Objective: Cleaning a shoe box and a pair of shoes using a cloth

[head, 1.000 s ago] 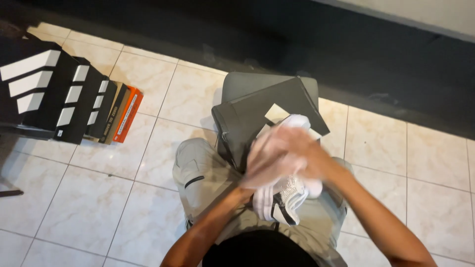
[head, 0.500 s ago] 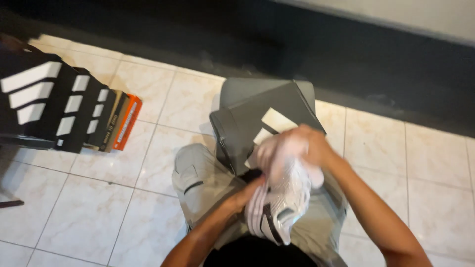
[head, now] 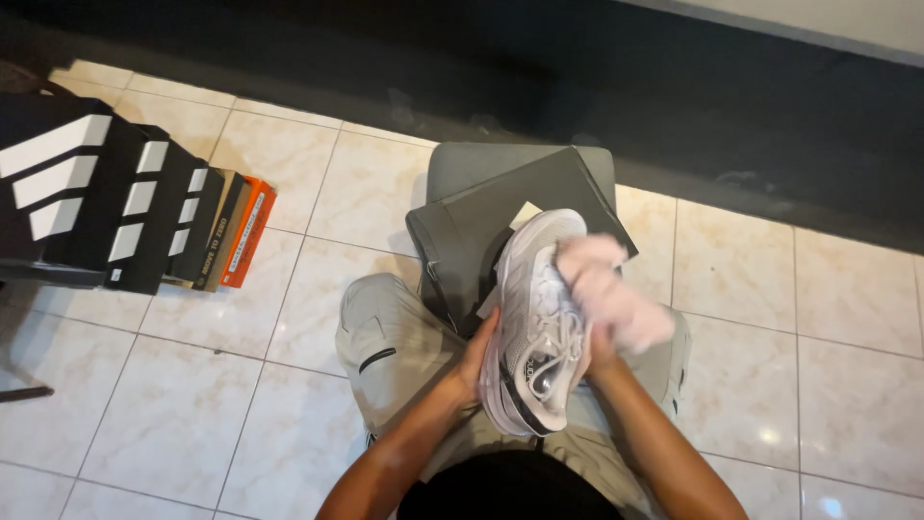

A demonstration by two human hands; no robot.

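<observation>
- Pale pink cloth (head: 626,299), blurred, is bunched in the closed right hand (head: 599,310) against the sneaker's laces.
- Left hand (head: 478,353) cups the white sneaker (head: 535,323) from beneath, over the lap.
- Grey shoebox (head: 481,231) lies just beyond; black striped boxes (head: 96,202) stand well left on the tiled floor (head: 808,318).

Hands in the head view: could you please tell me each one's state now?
Left hand: closed on the white laced sneaker.
Right hand: blurred, closed on a pale pink cloth.

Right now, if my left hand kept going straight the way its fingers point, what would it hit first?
The left hand already cups the white sneaker from its left side, fingers pointing up and forward. Going straight on, it would probably slide along the shoe and meet the grey shoebox behind it; depth is unclear.
</observation>
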